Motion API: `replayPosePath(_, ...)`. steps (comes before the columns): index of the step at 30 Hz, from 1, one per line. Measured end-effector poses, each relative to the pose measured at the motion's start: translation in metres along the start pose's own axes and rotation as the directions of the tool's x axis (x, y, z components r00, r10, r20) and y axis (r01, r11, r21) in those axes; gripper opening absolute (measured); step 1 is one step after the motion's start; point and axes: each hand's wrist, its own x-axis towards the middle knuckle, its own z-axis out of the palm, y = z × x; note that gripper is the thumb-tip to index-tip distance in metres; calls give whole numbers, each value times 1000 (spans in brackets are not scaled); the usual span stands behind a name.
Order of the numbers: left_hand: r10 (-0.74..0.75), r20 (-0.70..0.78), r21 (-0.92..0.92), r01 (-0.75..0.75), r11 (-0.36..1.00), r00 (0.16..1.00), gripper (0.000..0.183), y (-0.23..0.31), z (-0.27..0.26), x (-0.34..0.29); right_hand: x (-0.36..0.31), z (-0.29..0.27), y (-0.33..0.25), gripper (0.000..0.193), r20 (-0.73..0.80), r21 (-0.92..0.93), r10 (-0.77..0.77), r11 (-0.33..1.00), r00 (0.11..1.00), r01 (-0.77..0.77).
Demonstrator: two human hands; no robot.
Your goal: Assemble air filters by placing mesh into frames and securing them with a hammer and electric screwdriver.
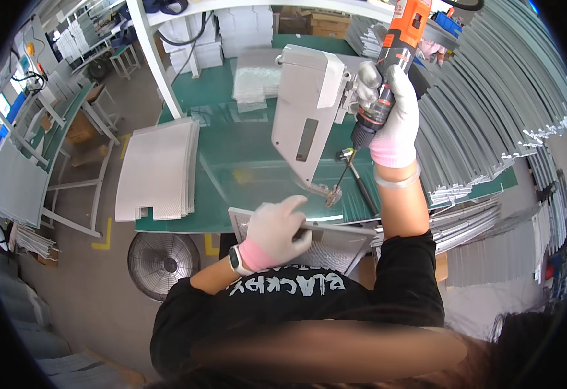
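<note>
My right hand (397,120), in a white glove with a pink cuff, grips an orange and black electric screwdriver (393,68). The driver hangs from above with its long thin bit slanting down toward a small metal piece (332,196) at the foot of a light grey housing (306,107). That housing stands tilted left of the driver. My left hand (273,228), gloved alike, lies over a grey mesh-faced panel (342,243) at the table's near edge. Its fingers are spread apart, and part of the panel is hidden under it.
On the green table (231,172) lie a stack of white panels (157,170), clear plastic wrap (255,81) and a dark-handled tool (363,188). Long rows of grey panels (491,84) crowd the right. A round floor fan (164,266) stands below the table's left corner.
</note>
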Motion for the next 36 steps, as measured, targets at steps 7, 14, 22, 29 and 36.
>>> replayPosePath(7,74,-38,59,-72,996,997,23,10,-4,-4,-20,14,5,42,35,158,18,987,999,-24)
replayPosePath(14,108,-11,89,-106,990,994,23,11,0,-9,-34,16,15,63,32,99,37,994,999,-40)
replayPosePath(22,136,-50,41,-134,990,989,28,10,4,-8,-40,16,12,64,73,117,67,990,995,-75)
replayPosePath(29,90,35,-28,-89,996,995,28,8,10,-13,-52,11,17,70,122,162,124,976,985,-143)
replayPosePath(36,168,-35,-138,-172,975,985,32,8,33,-30,-91,2,39,84,149,242,246,930,958,-277)
